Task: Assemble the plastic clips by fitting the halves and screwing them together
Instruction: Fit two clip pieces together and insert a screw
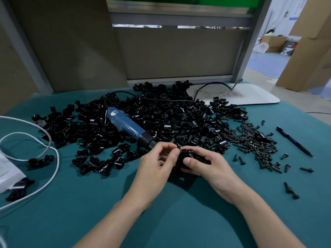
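While both forearms stretch out over the teal-covered counter (161, 221), the two hands meet just short of the heap. The right hand (209, 165) has its grip closed round a black clip (187, 154), thumb pressed on the near face and fingers curled behind. The left hand (157, 161) pinches at the clip's upper left corner with thumb and forefinger. It is a narrow grip, and whether a screw sits between those fingertips I cannot tell. The clip hangs just above the cloth, right at the near edge of the pile of clip halves (179, 113).

Off to the left a white cord (53, 158) loops across the cloth, with a few stray black pieces beside it. To the right lies a scatter of black screws (254, 140), some well apart from the rest, and past them a black pen (293, 142) set on a slant.

A blue electric screwdriver (129, 126) rests on top of the pile, black nose aimed at the hands and close to the left fingers. Its black cable (161, 99) trails back over the heap towards a white board (250, 95) at the far edge. Behind stands a grey-framed partition (179, 54), with cardboard boxes (308, 42) beyond it on the right.
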`<control>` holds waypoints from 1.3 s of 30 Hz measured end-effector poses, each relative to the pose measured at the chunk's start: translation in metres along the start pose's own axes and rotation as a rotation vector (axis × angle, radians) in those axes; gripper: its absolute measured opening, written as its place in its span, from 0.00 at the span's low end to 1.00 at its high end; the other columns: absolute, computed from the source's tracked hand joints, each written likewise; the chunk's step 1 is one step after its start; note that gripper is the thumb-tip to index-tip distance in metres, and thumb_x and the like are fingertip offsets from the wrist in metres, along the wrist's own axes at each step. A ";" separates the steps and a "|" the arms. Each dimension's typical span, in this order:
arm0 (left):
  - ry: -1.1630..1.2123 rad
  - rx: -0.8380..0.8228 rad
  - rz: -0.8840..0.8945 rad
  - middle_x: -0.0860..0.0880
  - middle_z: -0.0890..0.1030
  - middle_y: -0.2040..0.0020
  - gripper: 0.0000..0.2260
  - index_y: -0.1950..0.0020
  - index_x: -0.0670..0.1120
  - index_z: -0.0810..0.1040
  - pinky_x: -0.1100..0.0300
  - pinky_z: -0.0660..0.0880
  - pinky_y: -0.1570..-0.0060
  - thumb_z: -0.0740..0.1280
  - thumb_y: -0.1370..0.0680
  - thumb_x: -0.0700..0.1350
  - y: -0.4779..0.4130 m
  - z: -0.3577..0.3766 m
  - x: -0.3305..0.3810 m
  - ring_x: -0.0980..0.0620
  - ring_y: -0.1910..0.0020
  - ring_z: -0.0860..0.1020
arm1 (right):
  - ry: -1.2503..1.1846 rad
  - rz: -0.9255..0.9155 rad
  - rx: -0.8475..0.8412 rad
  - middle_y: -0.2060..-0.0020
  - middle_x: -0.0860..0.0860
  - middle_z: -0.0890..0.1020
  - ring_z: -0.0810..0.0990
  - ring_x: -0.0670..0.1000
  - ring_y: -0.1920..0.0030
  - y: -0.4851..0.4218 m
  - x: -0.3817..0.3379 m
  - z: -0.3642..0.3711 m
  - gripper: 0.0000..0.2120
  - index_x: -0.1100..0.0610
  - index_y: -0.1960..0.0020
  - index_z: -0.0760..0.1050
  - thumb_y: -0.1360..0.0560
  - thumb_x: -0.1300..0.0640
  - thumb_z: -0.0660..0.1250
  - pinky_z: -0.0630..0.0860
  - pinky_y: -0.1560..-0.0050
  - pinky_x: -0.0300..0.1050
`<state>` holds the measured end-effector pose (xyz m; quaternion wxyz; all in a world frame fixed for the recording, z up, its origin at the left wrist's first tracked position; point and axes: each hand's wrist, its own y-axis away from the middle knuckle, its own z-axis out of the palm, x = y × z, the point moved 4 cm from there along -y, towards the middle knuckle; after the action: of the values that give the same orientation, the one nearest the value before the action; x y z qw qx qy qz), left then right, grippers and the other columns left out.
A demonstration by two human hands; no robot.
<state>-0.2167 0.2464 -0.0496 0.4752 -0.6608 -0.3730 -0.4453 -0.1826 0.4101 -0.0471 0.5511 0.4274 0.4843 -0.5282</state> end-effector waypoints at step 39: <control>-0.063 -0.013 0.016 0.57 0.84 0.54 0.07 0.49 0.60 0.80 0.60 0.79 0.53 0.70 0.19 0.46 0.001 0.001 0.000 0.57 0.55 0.82 | 0.035 -0.015 -0.037 0.43 0.57 0.86 0.85 0.56 0.40 0.001 0.000 0.001 0.13 0.51 0.39 0.84 0.24 0.56 0.73 0.82 0.42 0.47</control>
<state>-0.2161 0.2471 -0.0504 0.4625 -0.6806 -0.3795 -0.4229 -0.1820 0.4092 -0.0470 0.5466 0.4226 0.5067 -0.5156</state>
